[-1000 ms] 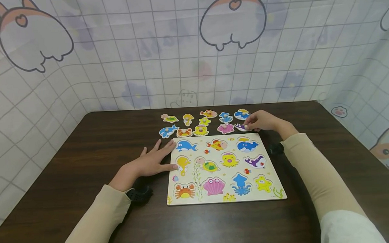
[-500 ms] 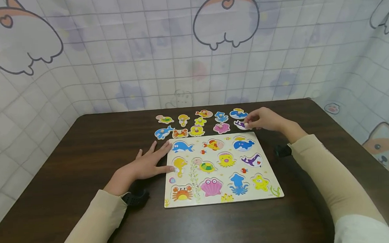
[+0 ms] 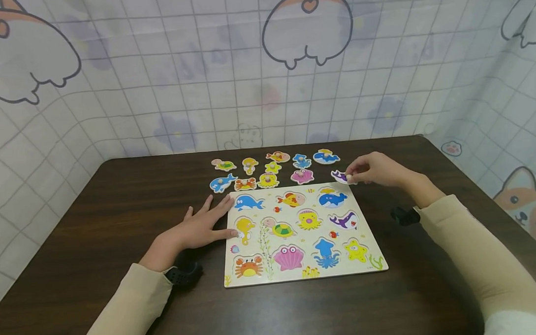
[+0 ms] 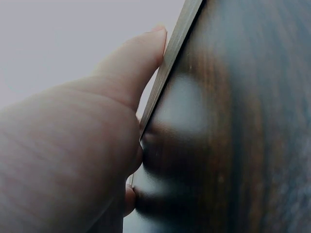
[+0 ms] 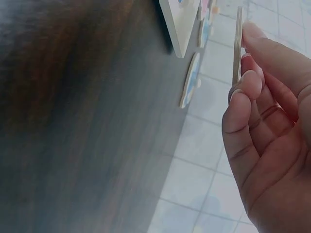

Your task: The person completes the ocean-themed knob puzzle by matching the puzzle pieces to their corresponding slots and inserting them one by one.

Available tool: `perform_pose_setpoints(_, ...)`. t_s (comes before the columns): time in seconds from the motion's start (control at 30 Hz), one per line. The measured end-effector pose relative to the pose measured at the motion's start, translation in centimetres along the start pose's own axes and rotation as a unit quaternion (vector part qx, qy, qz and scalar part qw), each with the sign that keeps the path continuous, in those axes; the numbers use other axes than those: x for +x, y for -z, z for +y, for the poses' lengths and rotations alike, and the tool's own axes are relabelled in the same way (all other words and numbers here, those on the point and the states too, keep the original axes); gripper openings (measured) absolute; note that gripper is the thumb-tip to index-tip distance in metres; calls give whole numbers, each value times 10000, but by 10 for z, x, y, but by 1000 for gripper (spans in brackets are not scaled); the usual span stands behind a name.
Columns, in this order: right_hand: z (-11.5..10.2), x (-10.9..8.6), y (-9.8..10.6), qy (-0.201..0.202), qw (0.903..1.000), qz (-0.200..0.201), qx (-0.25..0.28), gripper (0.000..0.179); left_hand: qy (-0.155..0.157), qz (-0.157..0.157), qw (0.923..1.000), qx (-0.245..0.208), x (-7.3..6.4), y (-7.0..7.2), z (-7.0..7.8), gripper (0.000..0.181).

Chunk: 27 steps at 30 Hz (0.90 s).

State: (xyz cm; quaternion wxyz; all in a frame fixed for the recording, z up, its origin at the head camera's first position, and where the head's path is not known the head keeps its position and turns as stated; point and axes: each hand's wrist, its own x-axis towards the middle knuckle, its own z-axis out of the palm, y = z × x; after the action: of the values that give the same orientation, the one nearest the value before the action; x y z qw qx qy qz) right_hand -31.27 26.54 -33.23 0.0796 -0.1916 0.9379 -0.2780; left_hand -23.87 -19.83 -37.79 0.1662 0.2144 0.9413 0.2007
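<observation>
The purple piece [image 3: 338, 176] is pinched by the right hand [image 3: 378, 169] near the far right corner of the puzzle board [image 3: 351, 267], which is touched by the outspread left hand [image 3: 198, 232]; pick-up seems the present step, with alignment over the purple whale recess [image 3: 344, 221] probably called for next.

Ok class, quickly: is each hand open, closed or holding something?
Left hand: open, resting on the board.
Right hand: closed, holding the purple whale.

From the person's head, one view looks forward and down across the surface [image 3: 105, 212], framing the whole board [image 3: 308, 245]; the wrist views sit close and tipped sideways at the left fingers [image 4: 130, 200] and right fingers [image 5: 238, 114], both sharing the board's edge, upper middle
</observation>
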Motion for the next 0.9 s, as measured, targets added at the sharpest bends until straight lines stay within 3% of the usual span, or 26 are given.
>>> perform_pose_setpoints(0.9,-23,-37,-13,733,9947,-702,141,13,82,-25,9999,84,0,0,0,97)
